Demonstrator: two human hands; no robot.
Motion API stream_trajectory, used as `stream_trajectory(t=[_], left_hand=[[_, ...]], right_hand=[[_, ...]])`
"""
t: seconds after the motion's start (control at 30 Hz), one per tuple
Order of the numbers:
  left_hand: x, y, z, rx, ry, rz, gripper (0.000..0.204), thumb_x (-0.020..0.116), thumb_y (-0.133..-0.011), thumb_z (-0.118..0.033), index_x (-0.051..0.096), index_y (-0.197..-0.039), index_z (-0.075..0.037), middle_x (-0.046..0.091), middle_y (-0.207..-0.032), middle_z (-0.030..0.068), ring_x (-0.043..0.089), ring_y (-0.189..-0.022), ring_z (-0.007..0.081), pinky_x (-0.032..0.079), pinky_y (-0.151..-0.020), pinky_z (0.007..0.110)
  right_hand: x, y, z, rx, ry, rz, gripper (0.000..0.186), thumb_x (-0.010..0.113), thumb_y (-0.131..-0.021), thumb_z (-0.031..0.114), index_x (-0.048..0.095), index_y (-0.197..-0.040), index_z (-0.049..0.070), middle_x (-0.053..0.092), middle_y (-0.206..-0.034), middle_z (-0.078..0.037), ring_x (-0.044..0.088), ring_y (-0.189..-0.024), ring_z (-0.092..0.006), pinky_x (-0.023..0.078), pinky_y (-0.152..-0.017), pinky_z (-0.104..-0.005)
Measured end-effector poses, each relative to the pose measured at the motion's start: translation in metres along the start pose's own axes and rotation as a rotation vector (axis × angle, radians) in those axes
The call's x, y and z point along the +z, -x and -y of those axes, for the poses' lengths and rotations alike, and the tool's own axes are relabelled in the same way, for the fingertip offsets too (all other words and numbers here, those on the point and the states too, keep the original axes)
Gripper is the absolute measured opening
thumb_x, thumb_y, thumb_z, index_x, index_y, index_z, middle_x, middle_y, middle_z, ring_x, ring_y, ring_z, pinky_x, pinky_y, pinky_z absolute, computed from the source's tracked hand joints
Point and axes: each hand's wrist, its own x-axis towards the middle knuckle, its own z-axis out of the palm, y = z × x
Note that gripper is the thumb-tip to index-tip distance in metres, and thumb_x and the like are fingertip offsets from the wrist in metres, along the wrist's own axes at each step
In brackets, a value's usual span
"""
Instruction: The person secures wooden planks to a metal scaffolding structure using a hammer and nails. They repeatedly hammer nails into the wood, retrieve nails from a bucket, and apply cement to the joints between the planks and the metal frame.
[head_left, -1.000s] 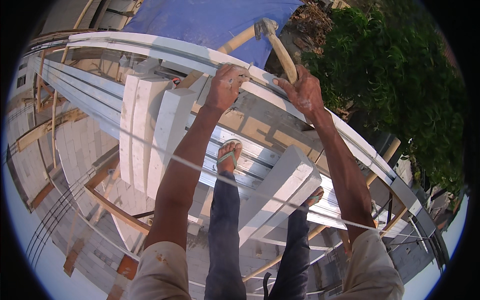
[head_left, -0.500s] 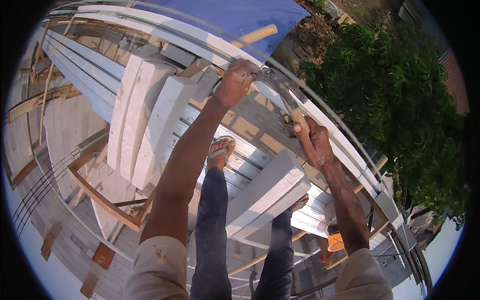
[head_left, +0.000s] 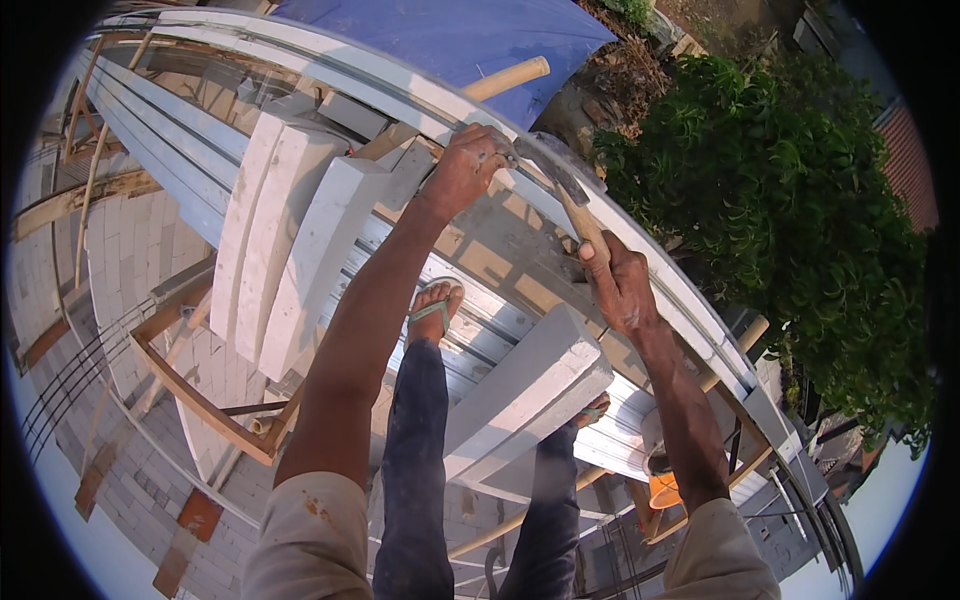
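Note:
My left hand (head_left: 468, 163) is closed at the inner edge of a long white beam with a metal channel (head_left: 670, 280); whatever is between its fingers is too small to make out. My right hand (head_left: 618, 280) grips the wooden handle of a hammer (head_left: 583, 222). The hammer’s head, blurred by motion, is over the beam just right of my left fingers. Below, my feet in flip-flops stand on corrugated metal sheets (head_left: 480, 340), among pale blocks (head_left: 525, 395) between my legs and a row of more blocks (head_left: 315, 260) at left.
A blue tarp (head_left: 440, 45) lies beyond the beam. Bamboo poles (head_left: 510, 78) stick out beside it, and leafy trees (head_left: 770, 210) fill the right. Long metal profiles (head_left: 160, 140) lie at left. Far below are block walls, timber frames (head_left: 190, 395), rebar and an orange bucket (head_left: 667, 490).
The hammer has come down from a raised position to the beam beside my left fingers, my right hand lower with it. My left hand stays at the beam as the view shifts slightly.

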Motion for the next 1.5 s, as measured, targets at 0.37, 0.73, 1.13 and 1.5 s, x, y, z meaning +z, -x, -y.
stream_trajectory(t=[0.37,0.73,1.13,1.5], left_hand=[[-0.008,-0.003,0.006,0.043,-0.008,0.061,0.017,0.065,-0.086,0.005,0.069,-0.101,-0.003,0.069,-0.097,0.0125,0.064,-0.102,0.0345,0.051,-0.091,0.041],[-0.017,-0.029,-0.015,-0.308,0.23,0.217,0.025,0.065,-0.082,0.012,0.068,-0.1,-0.004,0.069,-0.102,0.0101,0.067,-0.101,0.0249,0.053,-0.087,0.037],[-0.042,-0.068,0.001,-0.283,-0.644,0.625,0.053,0.082,-0.083,-0.036,0.066,-0.133,-0.029,0.054,-0.146,0.001,0.041,-0.144,0.0228,0.013,-0.125,0.053],[-0.042,-0.067,0.011,-0.259,-0.66,0.579,0.051,0.083,-0.081,-0.041,0.07,-0.127,-0.026,0.059,-0.14,-0.0009,0.048,-0.135,0.021,0.019,-0.12,0.055]], right_hand=[[0.014,-0.005,-0.023,0.214,-0.055,-0.047,0.07,0.057,-0.099,0.06,0.064,-0.11,-0.008,0.067,-0.072,-0.026,0.071,-0.076,-0.0381,0.054,-0.073,-0.0472],[0.006,-0.092,-0.038,0.136,0.262,-0.239,0.061,0.086,-0.077,0.039,0.064,-0.112,-0.006,0.073,-0.093,-0.028,0.073,-0.094,-0.0417,0.056,-0.085,-0.0473],[0.01,-0.097,-0.042,0.166,0.31,-0.209,0.069,0.086,-0.078,0.043,0.062,-0.119,-0.006,0.073,-0.099,-0.03,0.072,-0.096,-0.0437,0.057,-0.085,-0.0472],[0.014,-0.031,-0.019,0.159,-0.235,-0.021,0.074,0.052,-0.101,0.066,0.066,-0.104,-0.007,0.058,-0.064,-0.01,0.056,-0.06,-0.0209,0.047,-0.059,-0.0411]])
